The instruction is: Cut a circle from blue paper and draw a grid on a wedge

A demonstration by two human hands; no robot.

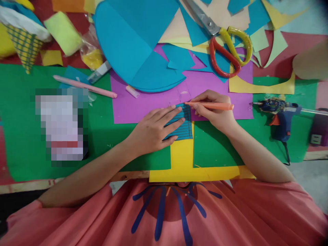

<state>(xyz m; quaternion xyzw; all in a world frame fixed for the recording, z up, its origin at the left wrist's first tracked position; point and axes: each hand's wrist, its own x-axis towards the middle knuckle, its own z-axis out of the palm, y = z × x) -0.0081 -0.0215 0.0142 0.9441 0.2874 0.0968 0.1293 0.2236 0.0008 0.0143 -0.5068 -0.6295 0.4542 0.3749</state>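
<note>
A small blue piece of paper (185, 126) ruled with dark parallel lines lies over the purple sheet and a yellow strip. My left hand (159, 128) rests flat on its left part, fingers spread, covering some of the lines. In my right hand (214, 109) is an orange pen (217, 106), pinched between thumb and fingers. The pen's tip meets the top right corner of the blue piece. Faint pen marks show on the purple sheet (140, 111) just above it.
Red-and-yellow-handled scissors (225, 51) lie among paper scraps at the back. Large blue paper circles (123, 41) overlap the purple sheet. A glue gun (282, 119) is at right. On the left are a pink pen (84, 86) and a pixelated object (61, 123). Yellow paper (181, 160) lies along the front edge.
</note>
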